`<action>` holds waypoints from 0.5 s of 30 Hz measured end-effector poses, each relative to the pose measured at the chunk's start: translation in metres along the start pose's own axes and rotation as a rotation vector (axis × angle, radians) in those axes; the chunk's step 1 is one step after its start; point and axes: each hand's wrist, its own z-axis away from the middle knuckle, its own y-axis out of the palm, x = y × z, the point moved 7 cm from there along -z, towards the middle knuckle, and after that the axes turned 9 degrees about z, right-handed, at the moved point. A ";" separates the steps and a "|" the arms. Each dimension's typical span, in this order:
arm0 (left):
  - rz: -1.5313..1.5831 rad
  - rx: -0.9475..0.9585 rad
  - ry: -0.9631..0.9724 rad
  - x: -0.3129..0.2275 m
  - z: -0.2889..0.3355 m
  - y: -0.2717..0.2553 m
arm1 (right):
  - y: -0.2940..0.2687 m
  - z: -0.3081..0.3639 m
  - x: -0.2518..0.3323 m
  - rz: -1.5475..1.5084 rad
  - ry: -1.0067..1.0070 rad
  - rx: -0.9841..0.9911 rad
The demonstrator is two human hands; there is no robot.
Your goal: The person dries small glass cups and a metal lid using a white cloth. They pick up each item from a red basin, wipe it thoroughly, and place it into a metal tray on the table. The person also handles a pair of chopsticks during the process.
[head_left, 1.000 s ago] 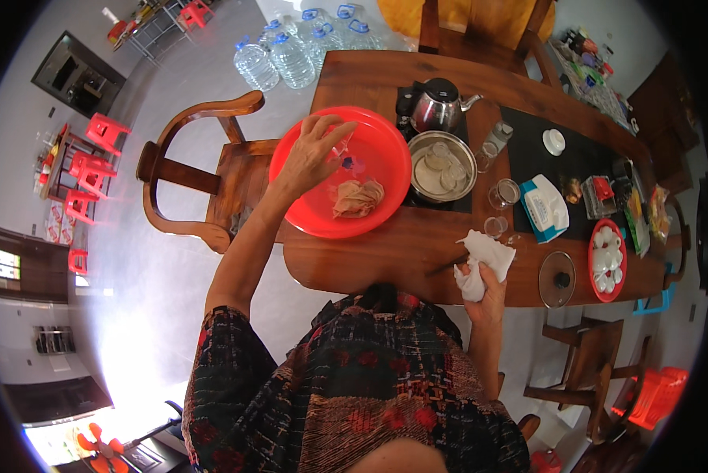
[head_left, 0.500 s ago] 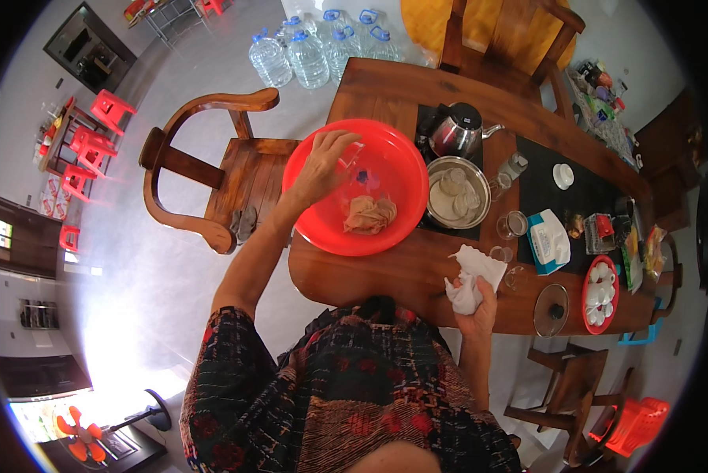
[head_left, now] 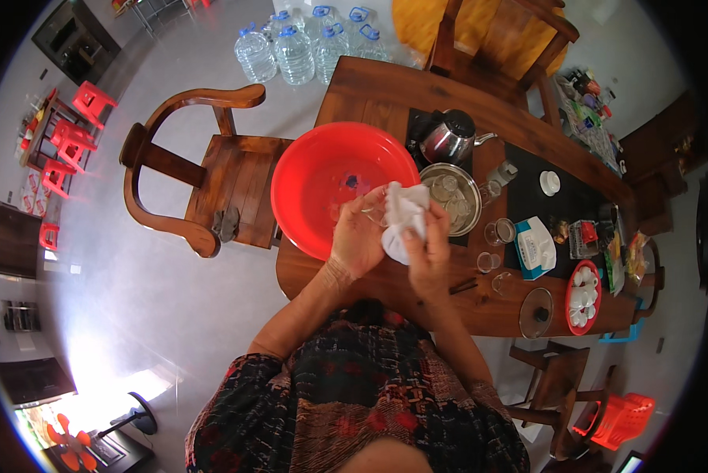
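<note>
My left hand (head_left: 356, 240) is closed round a small clear glass cup (head_left: 376, 214), held over the near right side of a red plastic basin (head_left: 297, 177). Against the cup, my right hand (head_left: 431, 256) presses a crumpled white cloth (head_left: 406, 214), which covers part of the glass. Shallow water appears to lie in the basin, whose near right part is hidden by my hands. Just right of the cloth sits a steel pot (head_left: 478, 206) with several glass cups in it.
On the wooden table (head_left: 354, 91) are a kettle (head_left: 448, 142), a tissue pack (head_left: 535, 248), a glass lid (head_left: 537, 314), and a red tray (head_left: 572, 307) of white cups. Several glass cups (head_left: 488, 262) stand near the pot. A wooden chair (head_left: 236, 169) stands left.
My left hand has come out of the basin toward me with the glass cup. The white cloth in my right hand has moved left and up to meet it.
</note>
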 end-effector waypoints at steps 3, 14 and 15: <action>-0.058 -0.068 0.002 0.007 0.004 -0.005 | 0.019 0.001 0.018 0.237 -0.157 -0.042; -1.253 -0.152 0.288 -0.002 0.015 0.012 | 0.011 -0.020 -0.033 -0.394 0.489 0.148; -1.151 -0.179 0.318 -0.005 0.015 0.009 | 0.005 -0.018 -0.020 -0.263 0.349 0.100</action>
